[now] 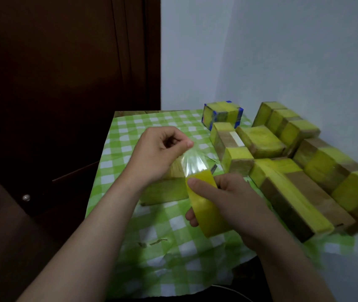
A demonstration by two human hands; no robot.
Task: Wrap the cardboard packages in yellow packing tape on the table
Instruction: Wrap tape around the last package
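My right hand (pixel 232 203) grips a roll of yellow packing tape (pixel 206 205) above the table's middle. A clear yellowish strip of tape (pixel 192 163) runs from the roll up to my left hand (pixel 162 153), which pinches its free end between thumb and fingers. Under the strip and my left wrist lies a cardboard package (pixel 165 190) with yellow tape on it, partly hidden. Several taped cardboard packages (pixel 293 192) are piled to the right.
The table wears a green and white checked cloth (pixel 173 258). A yellow package with blue edges (pixel 222 114) stands at the back. A small cutter blade (pixel 214 167) lies beside the roll. A dark wooden door is at left, a pale wall at right.
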